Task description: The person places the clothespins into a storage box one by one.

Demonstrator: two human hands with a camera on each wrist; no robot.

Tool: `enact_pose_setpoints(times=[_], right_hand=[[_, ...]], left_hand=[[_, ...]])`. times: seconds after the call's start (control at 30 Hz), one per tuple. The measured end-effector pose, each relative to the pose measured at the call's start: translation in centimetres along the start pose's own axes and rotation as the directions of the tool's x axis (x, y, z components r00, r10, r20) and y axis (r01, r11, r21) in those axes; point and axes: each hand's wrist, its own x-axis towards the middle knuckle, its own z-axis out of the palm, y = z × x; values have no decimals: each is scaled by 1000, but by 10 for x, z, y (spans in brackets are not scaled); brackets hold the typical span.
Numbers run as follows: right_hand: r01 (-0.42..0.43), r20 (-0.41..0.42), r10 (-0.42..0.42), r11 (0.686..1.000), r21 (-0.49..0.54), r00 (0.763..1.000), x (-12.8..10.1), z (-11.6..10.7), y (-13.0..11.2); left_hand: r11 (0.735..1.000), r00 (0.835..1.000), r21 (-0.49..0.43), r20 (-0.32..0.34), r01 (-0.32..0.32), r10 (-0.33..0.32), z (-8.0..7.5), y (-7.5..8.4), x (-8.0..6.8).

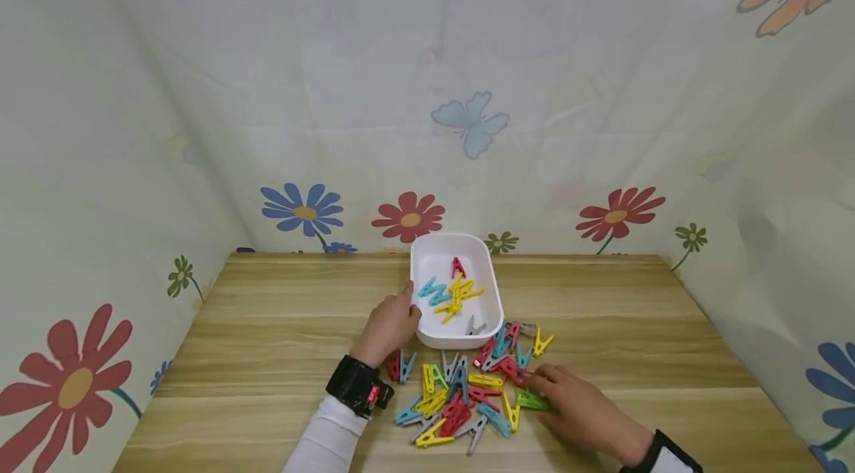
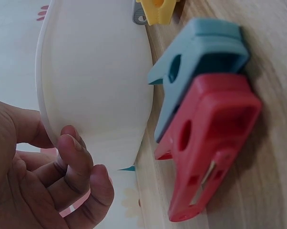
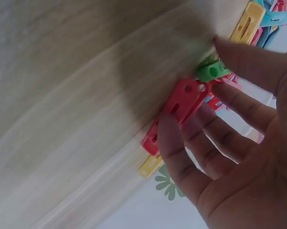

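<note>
A white plastic tray (image 1: 456, 341) stands at the back middle, with red, blue, yellow and grey clothespins inside. My left hand (image 1: 390, 324) grips its left rim, thumb and fingers on both sides of the wall in the left wrist view. Beside that wall lie a red clothespin (image 2: 215, 138) and a blue clothespin (image 2: 205, 52). My right hand (image 1: 577, 406) is at the right side of the loose pile, fingers spread. One fingertip overlaps a red clothespin (image 3: 181, 105) in the right wrist view; a green clothespin (image 3: 212, 71) lies between thumb and fingers, unpinched.
Several loose clothespins (image 1: 457, 413) in mixed colours are heaped on the wooden table (image 1: 280, 354) in front of the tray. A yellow clothespin (image 1: 542, 341) lies at the heap's right edge. Flower-patterned cloth (image 1: 347, 124) hangs behind and beside the table.
</note>
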Motion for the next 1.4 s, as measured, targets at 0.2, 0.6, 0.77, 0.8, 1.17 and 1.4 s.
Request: enact_pose_setpoints(times=[0.2,0.6,0.77,0.8,1.17,1.4], right_hand=[[64,-46,-64,998,-3,997,0,1,1],[163,-75,-162,987,5,984,12,-24,1],[184,-83,-181,982,29,980,20,-38,-3],[189,-89,-186,981,33,979,21,-41,-3],[230,-205,-247,968,-101,947,36,-78,-14],[205,-286,-229,972,-113,930,60,-104,-27]], left_hand=[[1000,1000,-3,4,2,-2,1,-1,0],[1000,1000,0,6,5,-5,0,-1,1],[1000,1000,6,4,-1,1,-1,0,0],[1000,1000,4,7,0,0,-2,1,0],[1000,1000,-15,13,4,-3,-3,3,-1],[1000,1000,-6,13,4,-4,-2,3,-2]])
